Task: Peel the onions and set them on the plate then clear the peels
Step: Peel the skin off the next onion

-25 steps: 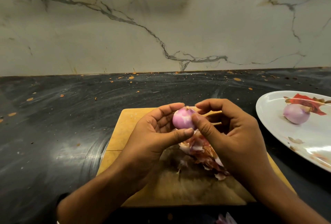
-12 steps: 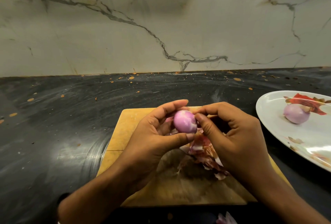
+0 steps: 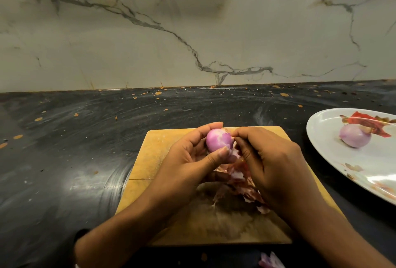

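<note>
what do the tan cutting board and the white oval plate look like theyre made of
The tan cutting board looks like wood with a matte finish: visible grain, dark stain. The white oval plate is glossy with printed motifs, showing bright reflections; ceramic or melamine, hard to tell.

We see a pink-purple onion (image 3: 219, 142) mottled with white at frame centre, over a yellow-tan board (image 3: 162, 147) stained dark brown. The peels (image 3: 242, 184) are reddish and pale. At right, a white plate (image 3: 321, 137) bears a red-brown print and a pale lilac onion (image 3: 354, 138). The counter (image 3: 75, 149) is black with orange flecks; the wall (image 3: 150, 53) is white marble, grey-veined.
</note>
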Demonstrator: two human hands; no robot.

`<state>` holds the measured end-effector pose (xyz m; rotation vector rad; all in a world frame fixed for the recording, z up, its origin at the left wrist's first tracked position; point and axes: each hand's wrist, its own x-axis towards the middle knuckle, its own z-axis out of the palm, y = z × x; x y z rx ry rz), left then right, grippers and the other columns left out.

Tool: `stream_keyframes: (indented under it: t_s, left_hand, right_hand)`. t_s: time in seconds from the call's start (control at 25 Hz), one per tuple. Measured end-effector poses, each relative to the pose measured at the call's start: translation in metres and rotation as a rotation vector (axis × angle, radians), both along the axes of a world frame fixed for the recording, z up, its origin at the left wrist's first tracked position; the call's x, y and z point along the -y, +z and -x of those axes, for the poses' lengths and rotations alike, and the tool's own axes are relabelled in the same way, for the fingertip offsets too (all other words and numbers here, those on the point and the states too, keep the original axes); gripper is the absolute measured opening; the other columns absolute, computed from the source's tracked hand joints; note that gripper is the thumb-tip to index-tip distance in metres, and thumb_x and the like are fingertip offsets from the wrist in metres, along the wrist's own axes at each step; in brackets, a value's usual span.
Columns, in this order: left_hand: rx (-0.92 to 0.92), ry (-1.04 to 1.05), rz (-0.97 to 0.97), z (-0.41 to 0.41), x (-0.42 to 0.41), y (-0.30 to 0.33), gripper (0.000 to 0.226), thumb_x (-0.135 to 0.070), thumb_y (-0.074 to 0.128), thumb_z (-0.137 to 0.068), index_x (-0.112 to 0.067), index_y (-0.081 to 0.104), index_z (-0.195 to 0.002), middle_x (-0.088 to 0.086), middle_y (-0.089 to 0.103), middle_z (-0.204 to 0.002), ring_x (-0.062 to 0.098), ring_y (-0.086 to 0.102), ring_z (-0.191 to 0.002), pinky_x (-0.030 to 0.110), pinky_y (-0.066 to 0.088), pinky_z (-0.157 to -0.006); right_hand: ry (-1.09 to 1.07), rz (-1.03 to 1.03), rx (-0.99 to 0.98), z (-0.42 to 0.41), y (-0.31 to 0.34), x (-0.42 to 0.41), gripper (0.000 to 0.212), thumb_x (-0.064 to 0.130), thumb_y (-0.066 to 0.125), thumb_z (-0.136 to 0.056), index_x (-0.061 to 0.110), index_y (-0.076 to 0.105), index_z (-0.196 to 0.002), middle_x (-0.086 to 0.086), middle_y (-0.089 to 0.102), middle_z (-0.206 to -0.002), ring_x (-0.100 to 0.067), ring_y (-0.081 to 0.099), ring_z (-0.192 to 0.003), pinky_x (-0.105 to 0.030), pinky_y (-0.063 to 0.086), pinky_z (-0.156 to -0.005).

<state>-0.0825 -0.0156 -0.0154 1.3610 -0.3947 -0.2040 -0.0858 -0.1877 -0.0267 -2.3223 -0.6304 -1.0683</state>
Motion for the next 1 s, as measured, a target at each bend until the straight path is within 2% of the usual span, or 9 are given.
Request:
stream_keyframes:
  t_s: [0.08,0.16,0.28,0.36,0.44,0.56,0.76,0.88,1.0]
  left_hand:
    - [0.055,0.014,-0.046,0.0,0.0,0.0,0.05,-0.011,0.065,-0.081,-0.02,0.055,-0.13,0.002,0.074,-0.109,0.021,0.074,-0.09,0.028,0.061,-0.064]
    - [0.107,0.026,-0.088,0.001,0.001,0.001,0.047,-0.012,0.065,-0.08,-0.021,0.056,-0.125,0.0,0.073,-0.108,0.016,0.074,-0.085,0.026,0.06,-0.062]
    - [0.164,0.022,-0.128,0.002,0.002,0.0,0.047,-0.016,0.066,-0.079,-0.022,0.056,-0.125,0.0,0.072,-0.109,0.014,0.072,-0.082,0.024,0.059,-0.062]
    - [0.188,0.0,-0.139,0.002,0.001,0.0,0.049,-0.016,0.065,-0.079,-0.021,0.055,-0.126,-0.003,0.071,-0.111,0.014,0.072,-0.087,0.023,0.059,-0.064]
    - [0.166,-0.028,-0.115,0.001,0.001,0.0,0.049,-0.014,0.064,-0.08,-0.019,0.054,-0.128,-0.003,0.072,-0.11,0.014,0.072,-0.087,0.024,0.059,-0.065]
    - [0.053,-0.084,-0.036,-0.001,0.0,0.0,0.048,-0.013,0.062,-0.084,-0.015,0.055,-0.131,0.002,0.073,-0.104,0.012,0.069,-0.08,0.023,0.057,-0.064]
    - [-0.091,-0.185,0.125,-0.004,-0.004,-0.002,0.046,-0.018,0.063,-0.088,-0.015,0.058,-0.133,0.011,0.069,-0.108,0.019,0.066,-0.087,0.023,0.057,-0.068]
    - [-0.126,-0.182,0.137,-0.004,-0.005,-0.004,0.041,-0.019,0.059,-0.094,-0.017,0.056,-0.135,0.011,0.069,-0.108,0.019,0.066,-0.088,0.025,0.057,-0.068]
    - [-0.083,-0.142,0.072,-0.002,-0.003,-0.004,0.042,-0.025,0.059,-0.093,-0.019,0.055,-0.135,0.008,0.07,-0.103,0.016,0.066,-0.084,0.024,0.055,-0.065]
  right_hand:
    - [-0.046,0.123,-0.014,-0.002,-0.002,-0.001,0.034,0.031,0.042,-0.094,0.01,0.068,-0.099,-0.003,0.069,-0.084,-0.019,0.061,-0.069,-0.024,0.045,-0.058]
    - [-0.062,0.167,-0.06,-0.003,-0.004,0.0,0.026,0.029,0.04,-0.094,0.015,0.061,-0.096,0.0,0.061,-0.079,-0.016,0.052,-0.064,-0.021,0.037,-0.055]
    - [-0.012,0.105,-0.13,-0.003,-0.002,0.001,0.01,0.028,0.039,-0.095,0.03,0.044,-0.086,0.017,0.039,-0.074,-0.005,0.034,-0.062,-0.01,0.024,-0.055]
    - [0.035,0.001,-0.177,-0.002,0.0,0.001,0.014,0.031,0.038,-0.094,0.038,0.034,-0.083,0.021,0.036,-0.067,0.0,0.041,-0.062,-0.011,0.031,-0.052]
    - [0.097,-0.133,-0.272,-0.001,0.002,0.001,0.015,0.037,0.036,-0.093,0.037,0.038,-0.078,0.019,0.046,-0.063,0.003,0.049,-0.066,-0.01,0.035,-0.056]
    - [0.228,-0.307,-0.417,0.001,0.005,0.002,0.023,0.04,0.037,-0.093,0.031,0.05,-0.075,0.018,0.057,-0.071,-0.003,0.052,-0.064,-0.013,0.036,-0.054]
    - [0.473,-0.541,-0.608,0.0,0.011,0.003,0.028,0.019,0.042,-0.096,0.026,0.057,-0.074,0.019,0.055,-0.062,0.001,0.047,-0.057,-0.009,0.037,-0.057]
    - [0.417,-0.506,-0.59,0.001,0.011,0.003,0.026,0.02,0.043,-0.094,0.023,0.06,-0.074,0.019,0.055,-0.06,0.001,0.047,-0.056,-0.009,0.036,-0.055]
    - [0.286,-0.434,-0.501,0.003,0.007,0.0,0.027,0.031,0.047,-0.094,0.019,0.06,-0.073,0.015,0.054,-0.06,-0.002,0.048,-0.056,-0.015,0.036,-0.053]
